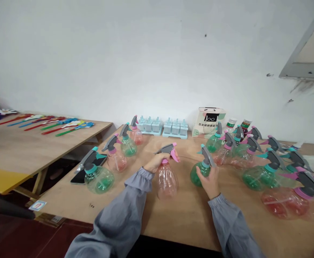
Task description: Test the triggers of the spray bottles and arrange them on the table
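Observation:
My left hand (157, 162) is closed round the neck of a clear pink spray bottle (167, 182) with a grey head and pink trigger. The bottle is upright at the middle of the table. My right hand (210, 179) grips a green spray bottle (197, 173) from its right side, thumb on the body and fingers partly hidden behind it. To the left stand several more bottles, the nearest a green spray bottle (99, 181) with a turquoise collar. On the right is a crowd of pink and green ones, among them a pink spray bottle (286, 202).
Light-blue popsicle molds (175, 128) stand by the wall, beside a printed paper bag (209, 122) and capped bottles (245, 126). A dark phone (78, 177) lies left, partly behind a bottle. Another table (19, 150) at left holds colourful hand-shaped clappers (65, 125).

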The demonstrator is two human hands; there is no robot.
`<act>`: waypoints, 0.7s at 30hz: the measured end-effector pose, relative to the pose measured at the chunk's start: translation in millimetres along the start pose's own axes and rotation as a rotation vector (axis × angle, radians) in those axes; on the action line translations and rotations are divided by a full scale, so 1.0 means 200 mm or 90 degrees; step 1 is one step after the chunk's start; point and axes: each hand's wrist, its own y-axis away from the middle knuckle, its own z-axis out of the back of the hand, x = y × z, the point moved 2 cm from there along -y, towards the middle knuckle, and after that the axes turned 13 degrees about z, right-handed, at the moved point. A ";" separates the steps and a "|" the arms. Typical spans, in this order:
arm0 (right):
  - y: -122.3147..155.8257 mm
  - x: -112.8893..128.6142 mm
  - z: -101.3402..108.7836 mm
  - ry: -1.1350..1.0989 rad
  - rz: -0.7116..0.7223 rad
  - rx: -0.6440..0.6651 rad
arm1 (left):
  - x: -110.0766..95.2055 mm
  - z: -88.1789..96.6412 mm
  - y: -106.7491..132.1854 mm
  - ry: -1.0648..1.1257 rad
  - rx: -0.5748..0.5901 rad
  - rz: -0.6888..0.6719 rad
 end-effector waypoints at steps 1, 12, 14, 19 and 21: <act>0.00 0.00 0.00 -0.001 0.000 0.000 | 0.00 0.01 0.00 0.009 -0.018 0.020; 0.01 -0.01 0.00 -0.003 0.006 0.004 | 0.00 0.03 -0.02 0.026 -0.005 0.056; 0.00 -0.01 0.01 -0.002 0.006 0.009 | 0.00 0.03 -0.01 0.025 0.002 0.073; 0.01 -0.01 0.01 -0.009 0.005 0.008 | -0.02 0.02 0.00 0.003 -0.035 -0.031; 0.01 -0.01 0.00 -0.013 -0.001 0.001 | -0.02 0.02 0.00 0.002 -0.038 -0.041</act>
